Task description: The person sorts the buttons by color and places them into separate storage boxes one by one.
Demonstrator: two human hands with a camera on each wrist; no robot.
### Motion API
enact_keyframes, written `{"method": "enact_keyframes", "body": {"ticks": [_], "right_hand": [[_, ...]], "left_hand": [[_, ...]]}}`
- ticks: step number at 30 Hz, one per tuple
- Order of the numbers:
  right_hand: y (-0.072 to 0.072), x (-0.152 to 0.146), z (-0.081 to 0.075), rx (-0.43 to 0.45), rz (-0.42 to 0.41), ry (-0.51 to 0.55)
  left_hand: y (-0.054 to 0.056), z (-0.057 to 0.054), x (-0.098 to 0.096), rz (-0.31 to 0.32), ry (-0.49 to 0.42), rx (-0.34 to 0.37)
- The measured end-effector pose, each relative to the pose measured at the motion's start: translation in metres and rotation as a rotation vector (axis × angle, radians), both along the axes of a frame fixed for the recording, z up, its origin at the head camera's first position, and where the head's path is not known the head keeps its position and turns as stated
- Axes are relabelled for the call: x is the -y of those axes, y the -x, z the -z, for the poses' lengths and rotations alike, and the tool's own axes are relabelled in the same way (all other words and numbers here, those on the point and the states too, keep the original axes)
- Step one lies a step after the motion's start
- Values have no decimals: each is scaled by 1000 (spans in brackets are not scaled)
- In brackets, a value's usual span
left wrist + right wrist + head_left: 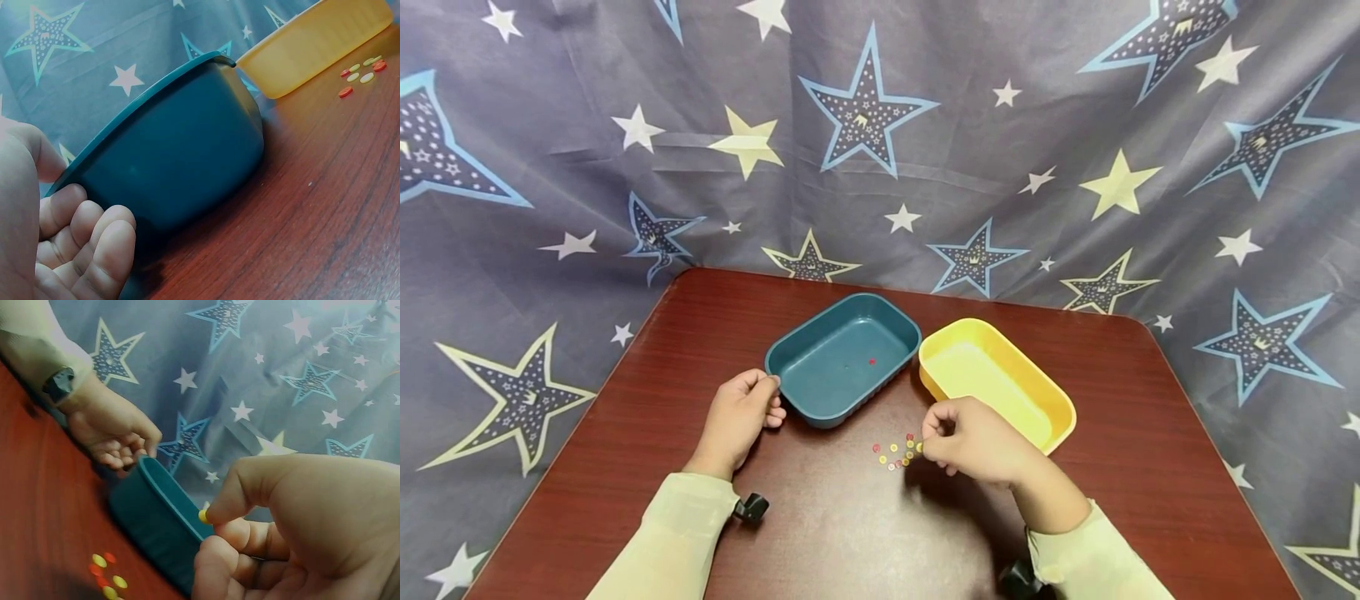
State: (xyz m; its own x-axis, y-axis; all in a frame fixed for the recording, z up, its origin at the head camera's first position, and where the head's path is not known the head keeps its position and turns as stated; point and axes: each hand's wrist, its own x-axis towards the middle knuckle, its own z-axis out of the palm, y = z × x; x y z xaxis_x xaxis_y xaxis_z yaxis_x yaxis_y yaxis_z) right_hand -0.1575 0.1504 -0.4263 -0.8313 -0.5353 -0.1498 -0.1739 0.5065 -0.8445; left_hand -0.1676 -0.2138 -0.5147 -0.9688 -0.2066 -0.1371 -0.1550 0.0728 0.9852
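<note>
My left hand (743,417) grips the near left rim of a dark teal plastic tub (797,342), thumb over the edge and fingers curled below it. One red button (872,362) lies on the tub's floor. Between thumb and forefinger, my right hand (977,442) pinches a small yellow button (203,516), held up off the table in the right wrist view. Beneath and left of that hand, several loose red and yellow buttons (893,448) are scattered on the table. A yellow tub (1052,400) stands behind the right hand, which hides part of its near wall.
Both tubs stand close together on a reddish-brown wooden table (715,325). A grey curtain (947,158) printed with stars hangs behind and along both sides. Each wrist wears a small black device, one at the left cuff (751,508).
</note>
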Motion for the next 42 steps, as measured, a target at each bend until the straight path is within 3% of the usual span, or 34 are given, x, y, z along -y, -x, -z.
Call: {"method": "enact_keyframes", "body": {"ticks": [12, 19, 28, 42], "right_hand": [[35, -32, -23, 75, -19, -6], [61, -46, -30, 175, -16, 17], [88, -65, -25, 268, 41, -28], [111, -77, -20, 356, 78, -50]], "left_hand": [[0, 1, 0, 2, -6, -3], [1, 2, 1, 1, -4, 0], [0, 1, 0, 0, 1, -1], [0, 0, -1, -5, -4, -5]]}}
